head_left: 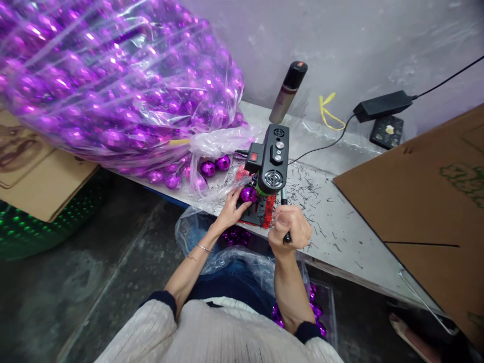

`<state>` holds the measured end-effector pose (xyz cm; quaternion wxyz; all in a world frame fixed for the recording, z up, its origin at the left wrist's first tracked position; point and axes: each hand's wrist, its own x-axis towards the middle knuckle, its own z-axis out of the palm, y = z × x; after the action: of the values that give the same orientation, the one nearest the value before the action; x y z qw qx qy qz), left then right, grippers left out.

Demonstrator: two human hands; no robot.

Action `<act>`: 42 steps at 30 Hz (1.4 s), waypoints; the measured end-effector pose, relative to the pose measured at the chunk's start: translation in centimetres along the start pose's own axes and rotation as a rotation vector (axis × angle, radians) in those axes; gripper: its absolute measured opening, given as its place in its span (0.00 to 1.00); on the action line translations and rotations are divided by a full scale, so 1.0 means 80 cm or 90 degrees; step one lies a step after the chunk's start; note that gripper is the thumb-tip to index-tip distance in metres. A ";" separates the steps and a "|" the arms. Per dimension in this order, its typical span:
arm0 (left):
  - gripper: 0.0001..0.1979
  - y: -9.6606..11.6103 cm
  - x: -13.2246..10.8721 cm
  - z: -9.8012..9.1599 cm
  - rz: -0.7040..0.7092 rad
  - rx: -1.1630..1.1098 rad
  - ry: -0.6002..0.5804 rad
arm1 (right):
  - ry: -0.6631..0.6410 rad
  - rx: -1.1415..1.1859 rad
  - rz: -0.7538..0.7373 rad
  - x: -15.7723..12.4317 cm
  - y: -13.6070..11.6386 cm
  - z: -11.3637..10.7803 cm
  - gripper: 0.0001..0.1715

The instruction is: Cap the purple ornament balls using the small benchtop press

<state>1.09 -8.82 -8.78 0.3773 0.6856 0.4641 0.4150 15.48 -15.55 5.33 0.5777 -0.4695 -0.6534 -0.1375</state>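
My left hand (230, 208) is pinching a shiny purple ball (248, 195) between thumb and fingers, just beside the black machine (275, 159); my right hand (293, 224) is gripping its handle (288, 237).

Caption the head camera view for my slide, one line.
Left hand holds a shiny purple ball at a black machine; right hand grips the handle.

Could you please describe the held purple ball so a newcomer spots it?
Find the black machine standing on the pale table. Just left of its lower end sits a shiny purple ball, the only one in the left hand's grip.
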 end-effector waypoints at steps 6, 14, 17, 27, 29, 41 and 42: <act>0.31 0.012 -0.003 -0.012 0.102 0.079 -0.034 | -0.010 -0.015 -0.011 -0.001 0.000 -0.001 0.15; 0.32 0.015 -0.007 0.000 0.168 0.136 -0.016 | -0.029 0.004 -0.009 -0.012 0.002 -0.002 0.15; 0.32 0.012 -0.006 0.006 0.180 0.133 -0.001 | -0.026 0.008 -0.006 -0.015 0.002 -0.002 0.15; 0.32 0.011 -0.007 0.007 0.191 0.126 0.003 | -0.025 0.029 -0.036 -0.036 0.014 0.006 0.15; 0.32 0.012 -0.007 0.008 0.191 0.122 0.003 | -0.021 0.026 -0.052 -0.042 0.018 0.009 0.16; 0.31 0.012 -0.008 0.007 0.207 0.117 0.014 | 0.048 0.053 -0.050 -0.067 0.031 0.027 0.17; 0.31 0.011 -0.008 0.007 0.205 0.117 0.015 | 0.049 0.052 -0.051 -0.067 0.031 0.027 0.17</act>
<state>1.77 -9.76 -8.31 0.2360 0.7778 0.3888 0.4338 15.46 -15.11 -1.00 0.6150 -0.4135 -0.6541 -0.1514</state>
